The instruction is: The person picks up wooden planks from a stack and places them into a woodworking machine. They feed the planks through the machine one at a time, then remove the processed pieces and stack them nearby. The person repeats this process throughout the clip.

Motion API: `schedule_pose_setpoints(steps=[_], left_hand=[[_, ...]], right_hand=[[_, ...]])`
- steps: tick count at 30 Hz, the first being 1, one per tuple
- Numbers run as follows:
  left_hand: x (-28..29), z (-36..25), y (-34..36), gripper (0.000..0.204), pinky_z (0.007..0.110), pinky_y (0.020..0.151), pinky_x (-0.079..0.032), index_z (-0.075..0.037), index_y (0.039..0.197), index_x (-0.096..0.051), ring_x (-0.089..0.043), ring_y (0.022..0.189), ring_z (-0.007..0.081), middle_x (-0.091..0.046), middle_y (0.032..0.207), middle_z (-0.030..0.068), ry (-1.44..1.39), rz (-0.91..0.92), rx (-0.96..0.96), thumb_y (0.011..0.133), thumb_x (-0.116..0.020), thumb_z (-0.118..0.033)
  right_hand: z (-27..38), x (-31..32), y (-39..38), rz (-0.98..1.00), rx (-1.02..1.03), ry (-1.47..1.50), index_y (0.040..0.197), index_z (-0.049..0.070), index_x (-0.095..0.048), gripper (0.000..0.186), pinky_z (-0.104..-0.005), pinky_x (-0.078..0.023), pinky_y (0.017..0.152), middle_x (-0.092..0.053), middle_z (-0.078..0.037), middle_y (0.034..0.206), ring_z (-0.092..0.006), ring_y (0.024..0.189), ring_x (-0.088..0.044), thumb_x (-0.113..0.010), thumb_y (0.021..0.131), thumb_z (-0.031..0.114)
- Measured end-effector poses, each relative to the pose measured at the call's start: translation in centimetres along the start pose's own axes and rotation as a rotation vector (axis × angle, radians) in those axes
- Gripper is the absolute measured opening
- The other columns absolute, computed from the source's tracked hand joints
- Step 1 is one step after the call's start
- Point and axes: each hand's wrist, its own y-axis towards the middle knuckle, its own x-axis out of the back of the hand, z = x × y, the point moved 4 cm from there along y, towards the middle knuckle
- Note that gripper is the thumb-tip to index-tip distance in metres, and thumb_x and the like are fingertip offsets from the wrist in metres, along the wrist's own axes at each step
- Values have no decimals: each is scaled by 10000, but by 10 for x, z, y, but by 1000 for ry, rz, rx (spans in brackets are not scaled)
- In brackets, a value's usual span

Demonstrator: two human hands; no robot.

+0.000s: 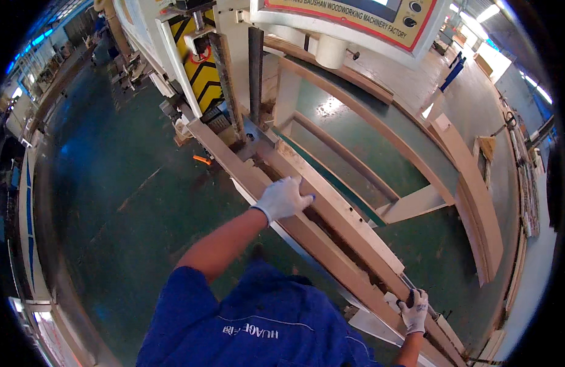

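Two long brown wooden boards lie side by side on a machine bed, running from the upper left to the lower right with a narrow dark gap between them. My left hand [283,199], in a white glove, grips the far board [349,240] about halfway along, thumb and fingers apart over it. The near board [322,249] passes under that wrist. Farther down, my right hand [415,311], also gloved, is curled on the far board's lower stretch; its fingertips are partly hidden. At the upper end the boards reach a dark upright post [227,85] of the machine.
A control panel [356,24] with dark knobs overhangs the far side. Beyond the bed stands an open wooden frame [349,165], with curved brown panels [478,214] at the right. A yellow-and-black striped plate [203,67] marks the machine. On the green floor lies an orange-handled tool [202,159].
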Motion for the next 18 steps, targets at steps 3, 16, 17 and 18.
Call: schedule_pose_setpoints(steps=[3,16,17,18], left_hand=[[-15,-15,-11,847,537,1120,-440,65,1439,-533,-612,1270,484,-587,1408,341,336,7,-55,883,-765,-531],[1,19,28,1096,607,1211,-327,65,1539,-409,-445,1428,549,-396,1583,380,491,-53,137,749,-879,-533],[5,27,32,1101,608,1208,-333,49,1549,-405,-449,1425,551,-392,1587,375,496,-57,142,746,-881,-533],[10,34,38,1105,608,1205,-339,34,1559,-401,-452,1421,552,-389,1592,371,497,-64,147,742,-884,-533]], right_hand=[[6,-4,6,-19,18,-17,1207,20,-655,630,-516,-472,1065,-587,-221,1290,-430,1239,-558,-892,661,227],[79,-11,53,-43,274,95,1159,47,-657,613,-511,-492,947,-626,-185,1128,-407,1085,-601,-893,624,230],[90,-13,59,-33,293,98,1177,60,-653,629,-513,-491,948,-630,-180,1127,-408,1089,-604,-902,624,226],[104,-13,66,-47,318,106,1171,67,-653,622,-507,-490,939,-633,-174,1120,-405,1081,-608,-912,630,233]])
